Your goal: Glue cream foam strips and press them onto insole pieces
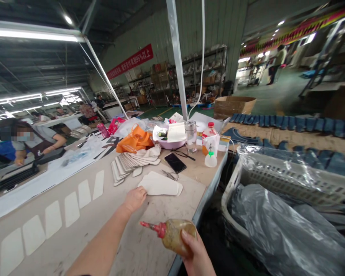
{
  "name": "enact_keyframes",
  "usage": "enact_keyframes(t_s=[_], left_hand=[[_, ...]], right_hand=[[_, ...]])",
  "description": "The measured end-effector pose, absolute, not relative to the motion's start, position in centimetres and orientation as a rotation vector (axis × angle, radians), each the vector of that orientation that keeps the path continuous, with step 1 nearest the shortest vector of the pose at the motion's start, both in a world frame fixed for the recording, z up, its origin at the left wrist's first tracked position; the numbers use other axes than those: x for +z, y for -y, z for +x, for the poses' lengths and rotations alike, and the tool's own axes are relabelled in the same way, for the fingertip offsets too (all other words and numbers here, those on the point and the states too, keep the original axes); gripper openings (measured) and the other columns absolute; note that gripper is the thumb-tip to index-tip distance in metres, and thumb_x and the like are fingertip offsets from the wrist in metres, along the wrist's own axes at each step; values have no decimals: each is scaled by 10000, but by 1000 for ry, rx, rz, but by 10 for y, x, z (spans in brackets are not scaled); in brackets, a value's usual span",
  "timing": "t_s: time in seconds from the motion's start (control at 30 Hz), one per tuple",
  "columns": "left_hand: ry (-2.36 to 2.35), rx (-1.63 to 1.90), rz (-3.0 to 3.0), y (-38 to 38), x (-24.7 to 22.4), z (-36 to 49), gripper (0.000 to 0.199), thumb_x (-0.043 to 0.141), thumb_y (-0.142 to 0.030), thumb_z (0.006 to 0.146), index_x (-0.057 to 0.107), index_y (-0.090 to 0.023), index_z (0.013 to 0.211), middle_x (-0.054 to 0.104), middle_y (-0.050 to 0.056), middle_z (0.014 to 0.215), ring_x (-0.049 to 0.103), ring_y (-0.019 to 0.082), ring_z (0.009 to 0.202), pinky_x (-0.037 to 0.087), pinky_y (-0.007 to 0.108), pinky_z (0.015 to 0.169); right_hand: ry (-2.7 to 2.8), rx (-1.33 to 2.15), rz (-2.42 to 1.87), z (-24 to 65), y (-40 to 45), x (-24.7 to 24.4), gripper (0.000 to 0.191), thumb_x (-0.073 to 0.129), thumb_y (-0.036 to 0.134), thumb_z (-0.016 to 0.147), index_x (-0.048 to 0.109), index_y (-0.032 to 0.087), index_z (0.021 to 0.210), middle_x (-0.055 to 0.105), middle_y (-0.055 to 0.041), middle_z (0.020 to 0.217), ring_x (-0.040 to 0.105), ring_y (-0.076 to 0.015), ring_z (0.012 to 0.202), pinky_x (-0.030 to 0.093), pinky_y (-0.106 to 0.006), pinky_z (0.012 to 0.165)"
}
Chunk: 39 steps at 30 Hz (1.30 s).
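Note:
My right hand is wrapped around a squeeze bottle of yellowish-brown liquid, tilted on its side. Its red nozzle points left over the table. My left hand has its fingers closed at the left edge of a white cut panel, which lies on a small stack of like pieces. Just behind the panel is a pair of small scissors. A fanned pile of white pieces lies further left, and separate white pieces are laid in a row along the table's left side.
A phone, eyeglasses, an orange bag, a clear cup and a small pump bottle stand or lie at the back. A plastic crate with grey plastic is at right. A co-worker sits at left.

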<state>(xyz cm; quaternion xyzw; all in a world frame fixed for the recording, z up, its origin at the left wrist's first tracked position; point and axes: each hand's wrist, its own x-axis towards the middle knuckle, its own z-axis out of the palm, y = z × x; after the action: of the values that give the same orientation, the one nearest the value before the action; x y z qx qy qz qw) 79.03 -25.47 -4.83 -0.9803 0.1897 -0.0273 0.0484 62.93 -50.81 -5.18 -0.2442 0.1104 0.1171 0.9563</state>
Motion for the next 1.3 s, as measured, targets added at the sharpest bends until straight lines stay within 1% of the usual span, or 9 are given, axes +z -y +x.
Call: enact_keyframes(t_s=[0.17,0.33,0.6,0.8,0.87,0.97,1.07,1.2,1.3], left_hand=[[-459,-159,-3014,246,-16,764,179,443,-198,848,620,-177,830,644,54,886,607,171,836,443,279,752],[-128,-61,-3010,224,18,676,144,446,-193,799,581,-187,750,625,31,808,604,174,763,418,282,674],[432,284,-3202,234,-8,491,167,440,-222,820,588,-191,751,637,32,804,616,182,750,408,282,660],[726,-147,-3470,230,-34,421,116,491,-262,841,585,-196,824,618,13,818,590,145,748,440,255,691],[695,-307,-3477,224,-41,403,131,513,-259,835,593,-197,918,611,32,902,588,147,787,466,261,722],[555,-491,-3410,220,-51,380,229,559,-277,819,610,-209,1032,585,73,1052,568,190,941,477,330,854],[503,-568,-3364,220,-59,371,218,552,-212,822,650,-209,1017,590,83,1076,546,208,997,474,374,907],[402,-613,-3447,220,-69,376,237,463,-155,873,682,-193,956,627,75,1034,562,178,986,492,338,911],[381,-690,-3490,216,-75,378,259,427,-160,892,665,-183,992,607,82,1099,563,164,1017,491,317,929]], right_hand=[[-194,246,-514,629,513,-53,296,699,321,704,586,214,956,660,-51,960,615,-223,888,485,-371,800],[-246,239,-575,626,515,-53,334,704,324,699,590,219,995,667,-46,971,624,-222,894,507,-344,746],[-191,310,-783,610,503,-60,442,744,307,653,568,224,1049,657,-18,926,620,-195,866,519,-320,751],[-108,351,-1036,587,489,-66,528,787,312,597,540,223,1055,637,5,905,608,-150,790,520,-242,679],[-70,367,-1108,578,483,-67,577,800,319,576,522,223,1072,635,10,892,605,-144,774,519,-235,672],[-37,378,-1198,567,473,-67,636,810,339,550,498,220,1091,637,4,885,610,-160,778,523,-257,677],[6,376,-1272,561,464,-68,654,802,366,551,483,211,1100,638,-14,877,612,-188,776,524,-295,666],[67,312,-1370,556,457,-70,634,771,406,585,480,211,1114,618,-19,891,595,-197,798,508,-317,696],[144,227,-1549,549,454,-68,604,754,447,596,505,194,1086,593,-31,922,574,-198,812,488,-315,719]])
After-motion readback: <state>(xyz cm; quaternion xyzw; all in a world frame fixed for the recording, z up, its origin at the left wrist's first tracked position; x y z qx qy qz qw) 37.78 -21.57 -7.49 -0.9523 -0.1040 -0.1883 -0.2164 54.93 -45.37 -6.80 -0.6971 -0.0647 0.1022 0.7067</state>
